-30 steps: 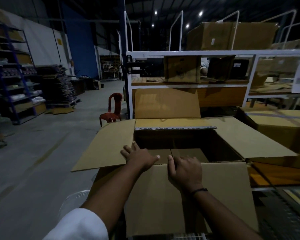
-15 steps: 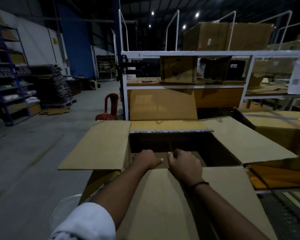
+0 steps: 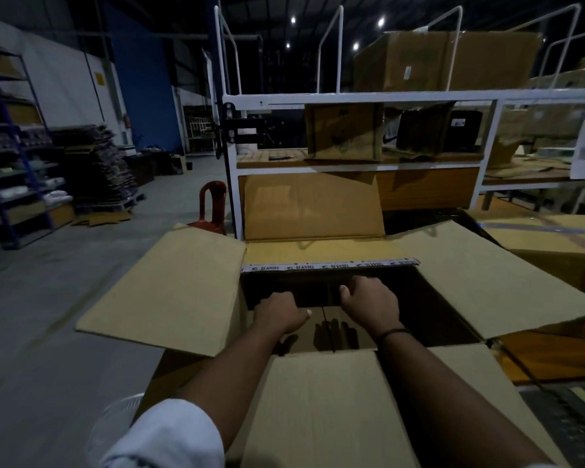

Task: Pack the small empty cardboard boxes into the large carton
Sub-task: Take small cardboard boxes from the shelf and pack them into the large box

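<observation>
- Rack (image 3: pixel 352 96) at 12 o'clock, box (image 3: pixel 446 59) on top.
- Carton (image 3: pixel 169 292) at 6 o'clock, open, flaps spread.
- Left hand (image 3: pixel 279 312), right hand (image 3: pixel 370 305) inside the carton, knuckles up, fingers curled under; grip: can't tell on what.

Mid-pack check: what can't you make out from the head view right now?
Head view only:
- Fingers of the left hand and right hand: curled behind the knuckles, so any grip is unclear.
- Inside of the large carton: far part lost in shadow; small boxes there cannot be confirmed.
- Carton's front wall: covered by its near flap and the forearms.
- Label on the upper shelf box: too small to read.
</observation>
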### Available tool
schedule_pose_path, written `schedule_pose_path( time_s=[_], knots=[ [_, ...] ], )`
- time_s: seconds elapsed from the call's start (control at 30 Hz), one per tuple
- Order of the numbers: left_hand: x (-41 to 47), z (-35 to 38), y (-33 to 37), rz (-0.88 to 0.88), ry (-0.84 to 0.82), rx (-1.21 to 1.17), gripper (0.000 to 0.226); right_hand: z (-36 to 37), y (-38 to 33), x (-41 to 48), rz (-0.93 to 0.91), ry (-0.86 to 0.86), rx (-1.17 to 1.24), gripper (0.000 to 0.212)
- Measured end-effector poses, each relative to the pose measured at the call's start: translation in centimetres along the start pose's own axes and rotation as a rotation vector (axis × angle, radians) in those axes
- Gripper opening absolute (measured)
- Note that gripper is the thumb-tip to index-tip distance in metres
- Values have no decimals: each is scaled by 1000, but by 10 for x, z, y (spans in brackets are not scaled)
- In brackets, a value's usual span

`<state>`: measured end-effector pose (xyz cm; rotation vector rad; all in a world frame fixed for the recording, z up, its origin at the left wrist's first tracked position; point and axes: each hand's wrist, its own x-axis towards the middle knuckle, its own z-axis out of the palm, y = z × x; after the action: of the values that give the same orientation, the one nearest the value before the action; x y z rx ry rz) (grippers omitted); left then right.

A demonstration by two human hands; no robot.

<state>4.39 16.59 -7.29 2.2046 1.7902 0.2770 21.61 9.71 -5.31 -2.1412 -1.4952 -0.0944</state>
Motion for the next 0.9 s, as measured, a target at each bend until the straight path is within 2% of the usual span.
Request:
schedule_pose_path(
  time_s=[0.17, 0.33, 0.4, 0.53, 0.67, 0.77, 0.9],
  knots=[
    [22, -1, 5, 5, 38, 21, 51, 7, 0, 31, -12, -58, -59, 27],
    [41, -9, 10, 60, 50, 100, 54, 21, 9, 62, 39, -231, -83, 28],
    [47, -17, 15, 93, 76, 128, 53, 22, 11, 76, 19, -219, -105, 27],
    [65, -47, 29, 164, 194, 131, 51, 9, 10, 113, -78, -60, -98, 24],
    [92, -74, 43, 182, 216, 154, 66, -5, 8, 152, -167, 39, -36, 41],
    [117, -93, 54, 168, 187, 245, 79, -10, 5, 184, -189, 5, -46, 66],
    [155, -104, 68, 95, 138, 289, 85, -8, 5, 232, -219, -106, -120, 74]
  ],
)
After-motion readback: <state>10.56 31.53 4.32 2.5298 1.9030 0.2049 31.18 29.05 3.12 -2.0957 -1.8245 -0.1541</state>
